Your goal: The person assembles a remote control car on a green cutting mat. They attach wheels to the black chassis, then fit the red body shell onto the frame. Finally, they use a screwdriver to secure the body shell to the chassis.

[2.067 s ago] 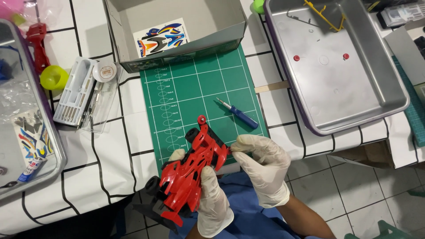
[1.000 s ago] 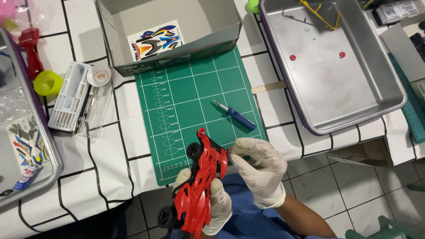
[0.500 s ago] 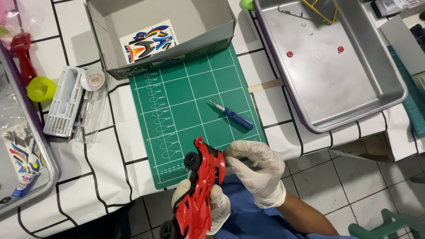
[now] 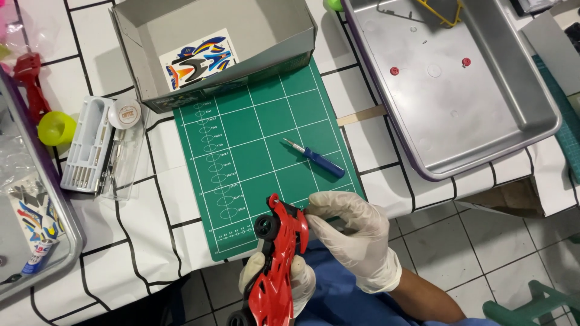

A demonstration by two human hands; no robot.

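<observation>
A red toy race car [image 4: 279,265] with black wheels is held upright on its side over the near edge of the green cutting mat [image 4: 260,145]. My left hand [image 4: 299,282], in a white glove, grips the car from underneath at its middle. My right hand [image 4: 356,232], also gloved, pinches the car's front end at its right side. A small blue-handled screwdriver [image 4: 315,158] lies loose on the mat, above my right hand.
An open grey cardboard box [image 4: 211,51] holding a sticker sheet stands behind the mat. A large metal tray [image 4: 519,102] with two red bits sits at right. A white tool case [image 4: 90,145], a yellow-green cup [image 4: 55,128] and another tray [image 4: 66,241] lie at left.
The car has been tipped from lying slanted across my hands to standing more upright on its side. My right hand has moved onto its front end. The screwdriver has not moved.
</observation>
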